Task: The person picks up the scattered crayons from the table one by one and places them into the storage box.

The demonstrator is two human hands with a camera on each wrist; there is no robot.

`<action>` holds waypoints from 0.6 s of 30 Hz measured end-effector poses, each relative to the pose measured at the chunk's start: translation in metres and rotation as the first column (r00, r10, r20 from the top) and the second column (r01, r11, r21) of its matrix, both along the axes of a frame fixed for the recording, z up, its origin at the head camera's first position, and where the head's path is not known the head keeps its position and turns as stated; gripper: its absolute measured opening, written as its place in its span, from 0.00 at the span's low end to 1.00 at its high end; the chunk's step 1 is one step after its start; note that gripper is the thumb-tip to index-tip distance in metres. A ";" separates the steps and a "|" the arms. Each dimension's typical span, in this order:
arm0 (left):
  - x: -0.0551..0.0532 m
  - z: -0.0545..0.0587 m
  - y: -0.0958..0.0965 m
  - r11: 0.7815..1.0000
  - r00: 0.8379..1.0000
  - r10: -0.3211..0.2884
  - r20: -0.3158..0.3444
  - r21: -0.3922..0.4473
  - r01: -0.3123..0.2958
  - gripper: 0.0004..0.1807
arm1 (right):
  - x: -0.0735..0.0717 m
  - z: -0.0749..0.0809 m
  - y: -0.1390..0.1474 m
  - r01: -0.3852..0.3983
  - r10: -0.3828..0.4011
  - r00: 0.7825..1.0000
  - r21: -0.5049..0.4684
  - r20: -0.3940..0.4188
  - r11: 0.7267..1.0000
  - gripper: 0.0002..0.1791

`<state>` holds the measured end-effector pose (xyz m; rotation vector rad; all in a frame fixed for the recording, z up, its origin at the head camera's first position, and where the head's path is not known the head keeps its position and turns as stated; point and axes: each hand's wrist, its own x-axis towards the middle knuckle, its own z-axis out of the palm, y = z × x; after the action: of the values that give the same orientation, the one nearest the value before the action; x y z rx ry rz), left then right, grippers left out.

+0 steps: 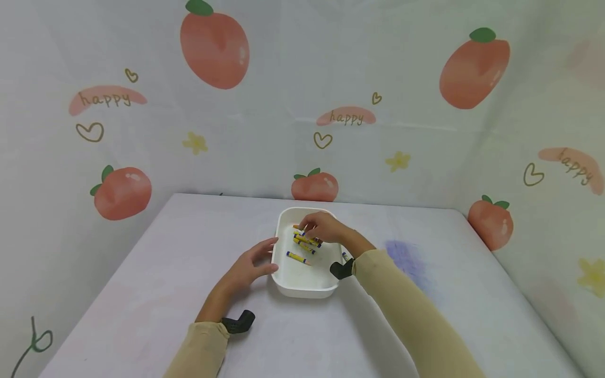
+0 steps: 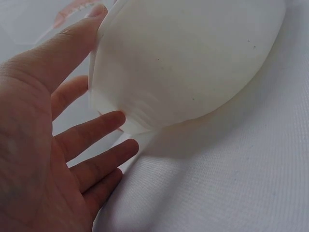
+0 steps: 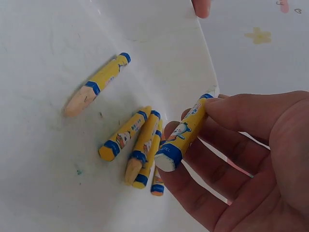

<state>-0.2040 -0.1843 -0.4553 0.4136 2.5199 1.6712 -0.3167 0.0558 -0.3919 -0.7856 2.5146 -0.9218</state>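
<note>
A white plastic tray point(image 1: 304, 291) rests on the table, with several yellow-wrapped oil pastels inside. My right hand point(image 1: 326, 227) is over the tray's far half. Between thumb and fingers it pinches a white oil pastel point(image 3: 183, 133), clearly seen in the right wrist view. Below that hand, several pastels point(image 3: 126, 136) lie in a loose cluster on the tray floor. A peach pastel point(image 3: 96, 87) lies apart from them. My left hand point(image 1: 247, 268) touches the tray's left side with fingers spread; in the left wrist view its thumb point(image 2: 72, 46) reaches the rim.
Just right of the tray, another wrapped stick point(image 1: 346, 256) is partly hidden by my right wrist. A purple smudge point(image 1: 407, 265) marks the white tablecloth point(image 1: 212, 226). Behind the table hangs a white curtain point(image 1: 264, 147) printed with fruit and hearts.
</note>
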 end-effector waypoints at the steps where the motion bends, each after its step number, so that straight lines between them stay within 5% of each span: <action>1: 0.003 0.005 0.001 1.000 1.000 -0.001 0.001 0.001 0.001 0.37 | 0.001 0.000 -0.001 0.001 -0.001 1.000 0.003 -0.004 1.000 0.12; 6: 0.017 0.030 0.006 1.000 1.000 -0.008 0.011 -0.010 0.008 0.37 | 0.004 0.002 -0.003 0.017 -0.017 1.000 0.010 -0.002 1.000 0.12; 9: 0.019 0.034 0.007 1.000 1.000 -0.010 0.011 -0.004 0.010 0.37 | 0.005 0.003 -0.004 0.025 -0.025 1.000 0.011 -0.003 1.000 0.12; 12: 0.018 0.032 0.006 1.000 1.000 -0.014 0.015 0.001 0.014 0.37 | 0.006 0.004 -0.003 0.032 -0.032 0.999 -0.005 0.011 0.999 0.12; 18: 0.003 0.006 0.001 1.000 1.000 -0.009 0.003 0.010 0.009 0.37 | 0.008 0.005 -0.001 0.023 -0.021 0.999 -0.065 0.032 0.998 0.14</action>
<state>-0.2006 -0.1832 -0.4496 0.4226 2.5041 1.6810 -0.3088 0.0543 -0.3872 -0.7589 2.4816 -1.0203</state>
